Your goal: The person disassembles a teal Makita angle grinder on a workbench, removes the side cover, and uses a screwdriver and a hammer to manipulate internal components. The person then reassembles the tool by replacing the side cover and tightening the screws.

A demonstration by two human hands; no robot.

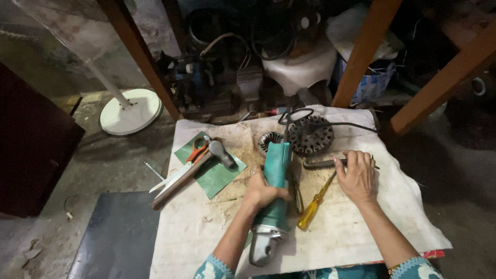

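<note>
Two hands at work: left hand (262, 192) wrapped round green angle grinder (272, 199), lying on white cloth (356, 232). Right hand (357, 175) closed on dark tool handle (321, 164), prob. a wrench. Yellow screwdriver (313, 206) btwn hands. Round metal motor part (310, 135) just beyond; hammer (192, 173) & scissors (187, 164) left of left hand.

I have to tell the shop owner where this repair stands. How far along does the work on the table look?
Early. Laid out: hammer, scissors, screwdriver, round motor core. In hand: left hand grips the green angle grinder; right hand closes on a dark tool. Left: no grinding or reassembly shows.
</note>
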